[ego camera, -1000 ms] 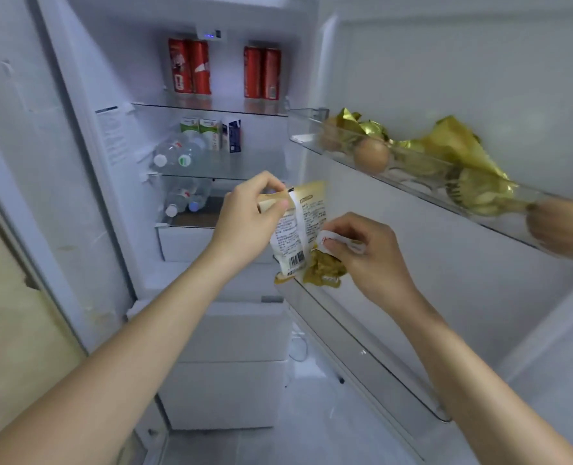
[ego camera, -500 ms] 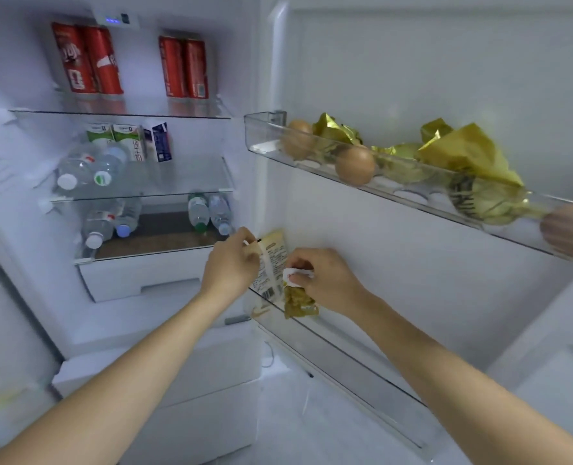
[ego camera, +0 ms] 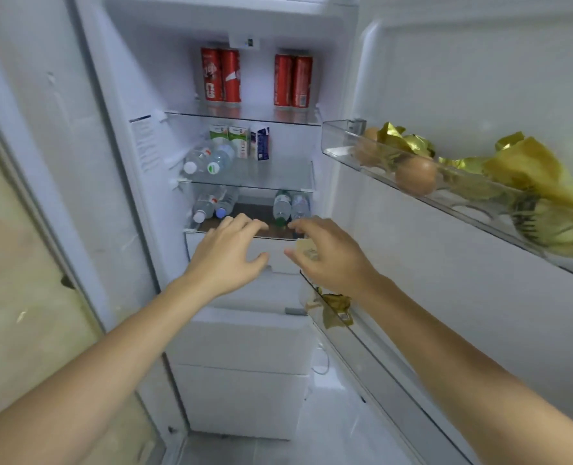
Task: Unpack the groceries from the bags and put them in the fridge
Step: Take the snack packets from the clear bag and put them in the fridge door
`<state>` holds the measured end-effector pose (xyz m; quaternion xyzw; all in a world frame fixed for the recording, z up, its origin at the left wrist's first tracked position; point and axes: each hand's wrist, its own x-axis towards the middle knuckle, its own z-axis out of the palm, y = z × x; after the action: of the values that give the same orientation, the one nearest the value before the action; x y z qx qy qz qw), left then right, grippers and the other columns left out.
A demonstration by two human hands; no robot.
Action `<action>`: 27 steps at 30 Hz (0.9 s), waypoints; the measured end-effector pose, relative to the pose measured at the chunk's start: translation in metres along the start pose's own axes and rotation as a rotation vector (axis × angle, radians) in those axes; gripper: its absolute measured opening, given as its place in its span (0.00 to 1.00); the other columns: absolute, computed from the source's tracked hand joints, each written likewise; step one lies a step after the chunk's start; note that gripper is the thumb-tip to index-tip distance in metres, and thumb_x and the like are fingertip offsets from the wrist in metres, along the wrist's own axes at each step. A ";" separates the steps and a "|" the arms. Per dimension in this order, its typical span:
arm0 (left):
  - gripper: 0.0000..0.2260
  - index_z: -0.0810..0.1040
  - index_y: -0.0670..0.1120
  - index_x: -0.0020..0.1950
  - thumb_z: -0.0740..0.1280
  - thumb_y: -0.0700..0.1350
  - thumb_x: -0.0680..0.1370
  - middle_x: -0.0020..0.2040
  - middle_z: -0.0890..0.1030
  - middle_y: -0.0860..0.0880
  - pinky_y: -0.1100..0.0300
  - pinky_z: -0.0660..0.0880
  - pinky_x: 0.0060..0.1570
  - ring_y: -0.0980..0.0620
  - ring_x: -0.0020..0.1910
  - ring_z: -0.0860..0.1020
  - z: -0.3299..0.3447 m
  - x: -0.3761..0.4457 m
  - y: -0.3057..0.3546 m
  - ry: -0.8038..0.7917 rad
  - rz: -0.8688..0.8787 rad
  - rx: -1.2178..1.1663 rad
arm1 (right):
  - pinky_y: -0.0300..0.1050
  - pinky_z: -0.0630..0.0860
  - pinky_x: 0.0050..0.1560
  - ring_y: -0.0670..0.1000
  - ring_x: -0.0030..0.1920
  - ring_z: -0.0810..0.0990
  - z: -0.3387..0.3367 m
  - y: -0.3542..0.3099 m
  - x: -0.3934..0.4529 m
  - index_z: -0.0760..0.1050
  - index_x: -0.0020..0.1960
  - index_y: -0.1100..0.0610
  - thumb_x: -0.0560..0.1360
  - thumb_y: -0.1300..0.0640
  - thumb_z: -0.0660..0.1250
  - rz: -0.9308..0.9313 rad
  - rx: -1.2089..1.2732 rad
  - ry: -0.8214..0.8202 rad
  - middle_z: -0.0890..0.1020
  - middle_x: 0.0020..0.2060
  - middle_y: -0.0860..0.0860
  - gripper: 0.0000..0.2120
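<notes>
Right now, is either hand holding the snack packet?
No: both hands are open, and the snack packet sits in the lower door shelf.

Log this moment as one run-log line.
left hand open, empty | right hand open, empty | snack packet in lower door shelf

Cans (ego camera: 256,80) on shelf above cartons (ego camera: 239,140), bottles (ego camera: 208,161)

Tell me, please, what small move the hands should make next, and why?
Probably draw both hands back from the fridge toward the bags for the next item. The left hand and right hand are open and hold nothing, and the yellow packet appears to sit in the lower door shelf, partly hidden by the right hand.
</notes>
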<state>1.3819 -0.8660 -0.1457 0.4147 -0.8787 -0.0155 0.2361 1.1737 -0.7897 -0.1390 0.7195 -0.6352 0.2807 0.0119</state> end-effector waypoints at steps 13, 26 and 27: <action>0.27 0.71 0.53 0.74 0.64 0.60 0.76 0.66 0.76 0.51 0.46 0.76 0.56 0.46 0.65 0.74 -0.178 -0.345 -0.028 0.208 -0.651 0.497 | 0.58 0.72 0.66 0.55 0.69 0.71 0.074 -0.270 -0.047 0.68 0.76 0.49 0.76 0.30 0.60 -0.685 0.246 -0.184 0.75 0.69 0.49 0.35; 0.26 0.69 0.52 0.76 0.61 0.59 0.79 0.68 0.75 0.51 0.47 0.75 0.56 0.48 0.67 0.72 -0.279 -0.749 0.128 0.356 -1.312 0.753 | 0.54 0.74 0.65 0.52 0.67 0.73 0.108 -0.577 -0.330 0.69 0.76 0.50 0.78 0.37 0.67 -1.357 0.695 -0.450 0.75 0.68 0.47 0.31; 0.26 0.69 0.52 0.76 0.62 0.58 0.79 0.68 0.75 0.51 0.47 0.74 0.57 0.48 0.66 0.72 -0.279 -0.775 0.141 0.365 -1.374 0.755 | 0.53 0.74 0.65 0.51 0.66 0.72 0.111 -0.592 -0.355 0.69 0.76 0.50 0.78 0.38 0.67 -1.394 0.732 -0.489 0.75 0.67 0.46 0.31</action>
<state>1.8220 -0.1557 -0.1778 0.9103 -0.3207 0.2089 0.1575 1.7495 -0.3946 -0.1799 0.9478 0.1041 0.2335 -0.1906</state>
